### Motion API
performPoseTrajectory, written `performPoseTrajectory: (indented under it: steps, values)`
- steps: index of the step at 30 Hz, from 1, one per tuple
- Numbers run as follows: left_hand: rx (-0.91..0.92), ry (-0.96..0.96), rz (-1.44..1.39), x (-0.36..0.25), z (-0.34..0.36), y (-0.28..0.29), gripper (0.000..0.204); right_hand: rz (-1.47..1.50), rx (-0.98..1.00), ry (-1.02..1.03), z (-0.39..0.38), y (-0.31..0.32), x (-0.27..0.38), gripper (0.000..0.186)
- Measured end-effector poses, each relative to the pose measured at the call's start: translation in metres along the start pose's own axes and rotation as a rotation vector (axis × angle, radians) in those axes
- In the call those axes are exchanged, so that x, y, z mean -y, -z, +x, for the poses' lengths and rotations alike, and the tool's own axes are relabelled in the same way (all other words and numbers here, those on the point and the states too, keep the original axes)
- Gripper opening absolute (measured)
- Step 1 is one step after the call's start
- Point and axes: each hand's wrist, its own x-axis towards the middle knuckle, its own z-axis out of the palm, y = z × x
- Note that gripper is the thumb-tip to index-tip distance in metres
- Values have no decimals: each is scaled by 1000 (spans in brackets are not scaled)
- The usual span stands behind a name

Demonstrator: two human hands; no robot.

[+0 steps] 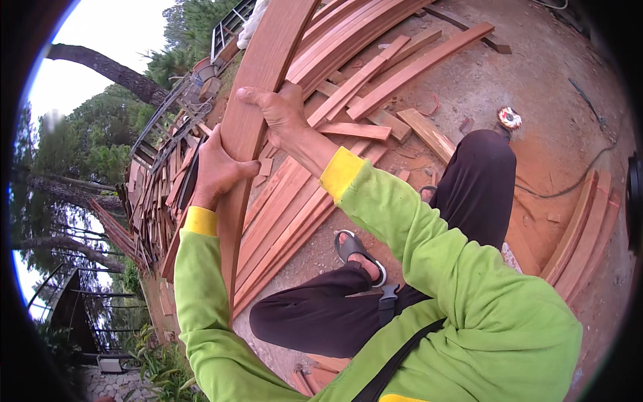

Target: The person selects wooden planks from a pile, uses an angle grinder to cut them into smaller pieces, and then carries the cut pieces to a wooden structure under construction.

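Observation:
A long reddish-brown plank [268, 53] stands slanting up through the middle of the view, held by both hands. My left hand [221, 164] wraps round its lower part, thumb across the face. Higher up, my right hand [278, 114] grips the same plank, its thumb lying on the face. Behind and beside it, several long cut planks [301, 201] lie in stacks on the ground, along with shorter loose boards [420, 134].
My legs and sandalled foot [358, 258] are below. A scrap-wood pile [151, 201] and metal frame [154, 134] stand left, before trees [100, 74]. A small round object [509, 118], cable [569, 184] and planks [583, 241] lie on the right-hand ground [549, 80].

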Motion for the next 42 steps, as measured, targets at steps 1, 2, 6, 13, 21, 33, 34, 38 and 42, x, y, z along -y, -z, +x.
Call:
performPoseTrajectory:
  steps: [1, 2, 6, 13, 21, 33, 34, 38, 42]
  values:
    - [58, 17, -10, 7, 2, -18, 71, -1, -41, 0, 0, 19, -10, 40]
    - [24, -72, -98, 7, 0, -28, 71, -29, -39, 23, 2, 25, -11, 39]
    - [215, 73, -155, 56, -8, -114, 73, -67, -257, -47, -14, 112, -49, 39]
    - [398, 74, -355, 80, -10, -241, 74, -167, -492, -82, -39, 235, -58, 44]
    - [627, 84, -318, 70, -12, -342, 76, -232, -743, -143, -72, 333, -38, 49]
    - [725, 2, -254, 59, 6, -432, 70, -220, -853, -200, -71, 411, -7, 55]
    - [713, -3, -267, 61, 6, -437, 70, -219, -862, -213, -70, 414, -7, 54]
    - [782, -6, -287, 60, 18, -455, 72, -221, -928, -277, -64, 436, -3, 54]
    - [827, 9, -279, 56, 24, -469, 73, -280, -959, -240, -63, 441, 4, 64]
